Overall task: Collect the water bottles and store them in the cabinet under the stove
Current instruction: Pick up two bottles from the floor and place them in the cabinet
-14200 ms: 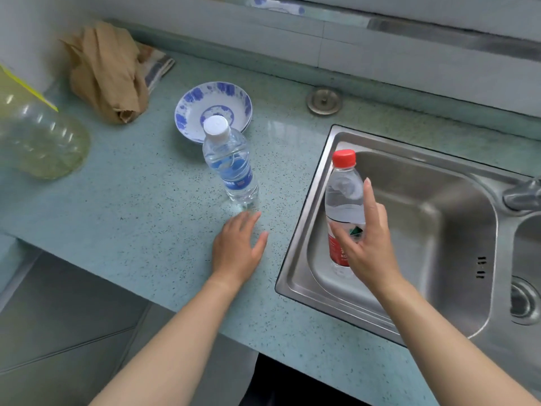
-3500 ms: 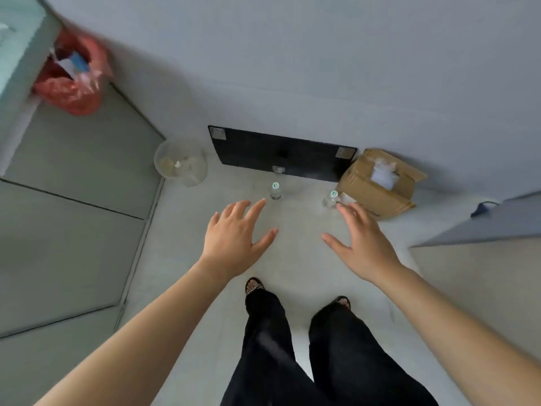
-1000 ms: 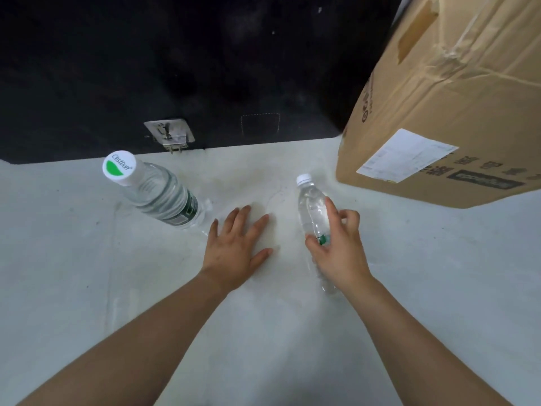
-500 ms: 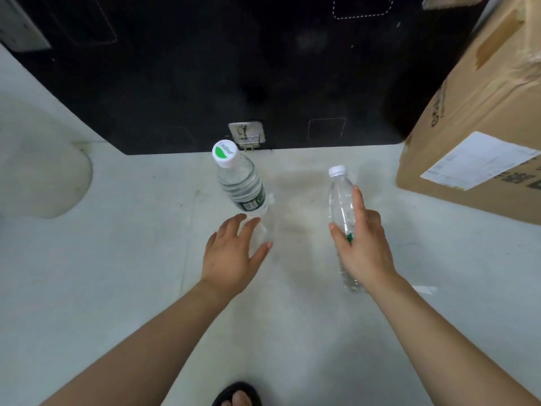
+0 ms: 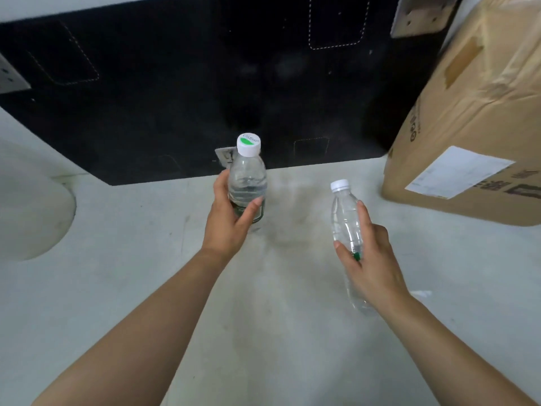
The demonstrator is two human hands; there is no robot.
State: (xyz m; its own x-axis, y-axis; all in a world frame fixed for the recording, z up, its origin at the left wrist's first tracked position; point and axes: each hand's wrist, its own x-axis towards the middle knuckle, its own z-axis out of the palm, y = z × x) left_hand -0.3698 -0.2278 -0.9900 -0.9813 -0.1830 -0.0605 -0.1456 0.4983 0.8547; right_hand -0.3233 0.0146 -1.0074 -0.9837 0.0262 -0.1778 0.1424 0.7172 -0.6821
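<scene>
- left hand (image 5: 229, 218) wrapped round the short clear plastic bottle with green-and-white cap (image 5: 247, 177), upright over the pale floor (image 5: 278, 332)
- right hand (image 5: 370, 260) gripping the slim clear white-capped bottle (image 5: 344, 213) mid-body, cap tilted away

Clear stubby water bottle (image 5: 247, 183), green-and-white cap, held upright; slimmer clear bottle (image 5: 345, 224), white cap, held tilted. Both above pale floor.

Pale grey floor (image 5: 146, 288), smudged at the middle. Cardboard box (image 5: 474, 136) at the right edge, black panel (image 5: 175, 98) along the far edge, resting directly on it.
</scene>
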